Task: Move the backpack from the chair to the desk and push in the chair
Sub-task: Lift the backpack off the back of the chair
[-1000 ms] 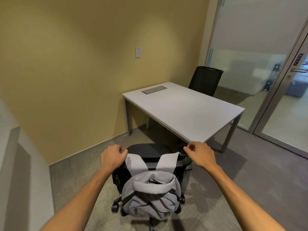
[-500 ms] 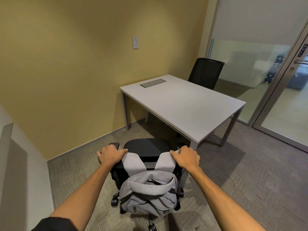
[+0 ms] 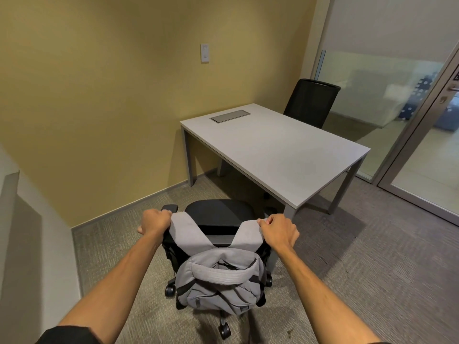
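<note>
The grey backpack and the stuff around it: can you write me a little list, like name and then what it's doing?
backpack: grey fabric backpack hanging on the back of the black wheeled office chair, straps looped over the top
left hand: closed on the left strap
right hand: closed on the right strap
desk: white rectangular desk, just beyond the chair, backpack not on it yet
chair position: pulled out, not pushed in
second chair: black mesh-backed chair at the desk's far side

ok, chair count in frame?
2. One black office chair sits close in front of the person, the grey backpack hung on its backrest. A second black chair stands at the far side of the desk. None seems hidden.
</note>
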Available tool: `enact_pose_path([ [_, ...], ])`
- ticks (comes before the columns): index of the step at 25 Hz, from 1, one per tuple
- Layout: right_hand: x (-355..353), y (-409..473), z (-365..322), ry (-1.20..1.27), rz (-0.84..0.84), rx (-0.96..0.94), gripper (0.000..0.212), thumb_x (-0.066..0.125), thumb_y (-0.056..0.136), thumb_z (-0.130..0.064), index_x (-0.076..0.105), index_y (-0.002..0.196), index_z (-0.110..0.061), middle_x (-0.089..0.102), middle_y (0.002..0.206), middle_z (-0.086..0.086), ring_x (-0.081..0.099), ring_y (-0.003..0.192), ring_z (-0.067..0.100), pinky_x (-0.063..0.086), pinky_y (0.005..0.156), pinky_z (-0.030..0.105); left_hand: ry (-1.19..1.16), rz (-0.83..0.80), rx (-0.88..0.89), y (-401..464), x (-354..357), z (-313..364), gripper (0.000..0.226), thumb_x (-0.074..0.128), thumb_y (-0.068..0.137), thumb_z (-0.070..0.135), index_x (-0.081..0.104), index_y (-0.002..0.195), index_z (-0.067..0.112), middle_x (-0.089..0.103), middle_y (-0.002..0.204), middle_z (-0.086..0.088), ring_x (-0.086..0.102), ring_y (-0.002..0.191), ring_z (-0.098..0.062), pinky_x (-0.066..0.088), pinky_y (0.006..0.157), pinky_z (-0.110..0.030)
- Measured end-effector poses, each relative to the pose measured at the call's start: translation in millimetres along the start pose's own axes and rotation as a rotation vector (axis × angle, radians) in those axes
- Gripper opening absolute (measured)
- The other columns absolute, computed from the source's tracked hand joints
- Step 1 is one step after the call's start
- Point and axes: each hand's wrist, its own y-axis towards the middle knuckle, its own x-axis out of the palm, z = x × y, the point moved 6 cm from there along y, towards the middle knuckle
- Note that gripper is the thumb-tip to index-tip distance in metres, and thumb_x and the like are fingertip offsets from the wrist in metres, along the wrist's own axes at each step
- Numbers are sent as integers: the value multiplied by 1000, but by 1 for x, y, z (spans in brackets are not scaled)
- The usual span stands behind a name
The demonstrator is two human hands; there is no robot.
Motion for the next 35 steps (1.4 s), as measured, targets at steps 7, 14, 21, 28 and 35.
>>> enact_pose_path([
  [7, 1, -2, 8, 45, -19, 27, 37, 68, 84, -38, 54, 54, -21, 55, 53, -7, 50, 51, 7, 34, 54, 25, -517, -4, -151, -20, -21, -36, 27, 60, 90, 3, 50, 66, 7, 56, 72, -6, 50, 67, -15, 42, 67, -31],
  [14, 3, 3, 10, 56, -26, 46, 36, 68, 80, -34, 53, 50, -20, 53, 49, -8, 50, 48, 7, 29, 49, 20, -507, 123, -151, -19, -32, -43, 37, 58, 89, 2, 39, 59, 11, 45, 66, -6, 42, 76, -21, 32, 56, -30],
  [21, 3, -1, 9, 82, -27, 67, 35, 67, 78, -29, 52, 48, -20, 50, 46, -7, 50, 47, 10, 31, 49, 21, -674, 375, -345, -47, -28, -61, 8, 49, 90, 4, 56, 93, 2, 56, 101, -14, 55, 86, -29, 46, 71, -34],
  [28, 0, -2, 8, 125, -52, 115, 38, 66, 81, -27, 49, 48, -20, 49, 48, -5, 49, 48, 12, 38, 54, 25, -765, 303, -371, -71, -38, -85, 8, 53, 90, 3, 54, 82, 5, 58, 91, -11, 55, 71, -23, 38, 48, -28],
  [35, -9, -4, 10, 381, -102, 323, 26, 70, 79, -24, 60, 56, -16, 55, 57, 0, 48, 53, 15, 32, 50, 24, -806, 238, -384, -90, -46, -100, 33, 61, 88, -3, 44, 65, 13, 56, 71, -3, 56, 64, -12, 47, 36, -13],
])
